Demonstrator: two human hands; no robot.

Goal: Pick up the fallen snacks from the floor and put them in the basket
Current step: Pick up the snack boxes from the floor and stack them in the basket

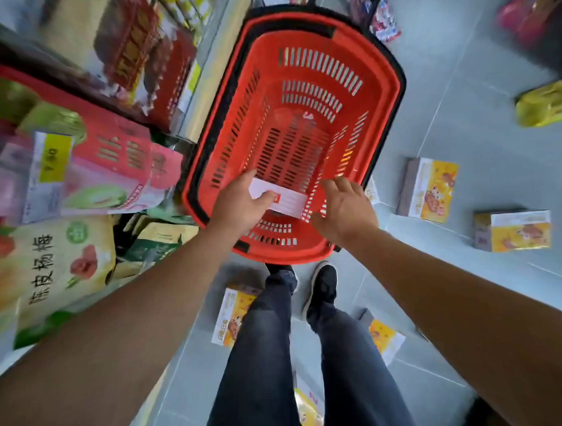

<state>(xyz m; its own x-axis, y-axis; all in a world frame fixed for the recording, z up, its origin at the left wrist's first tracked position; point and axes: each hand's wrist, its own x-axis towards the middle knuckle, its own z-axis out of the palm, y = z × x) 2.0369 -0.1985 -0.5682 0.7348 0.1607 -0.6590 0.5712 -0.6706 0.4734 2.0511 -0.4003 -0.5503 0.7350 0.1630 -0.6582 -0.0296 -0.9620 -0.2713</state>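
Note:
A red plastic basket (380, 91) with a black rim stands on the grey floor in front of me. My left hand (239, 203) pinches a white snack box (285, 200) over the basket's near end. Beside that box my right hand (345, 207) hovers with relaxed fingers, holding nothing. Yellow snack boxes lie on the floor: one (430, 190) and another (513, 230) to the right, one (230, 316) by my left leg, one (386, 338) by my right leg. Another yellow pack (307, 409) lies between my legs.
Store shelves full of bagged snacks (67, 245) run along the left. A yellow bag (545, 104) and a pink bag (534, 16) lie on the floor at the far right. A small pack (384, 24) lies behind the basket. My legs and shoes (322, 286) stand below the basket.

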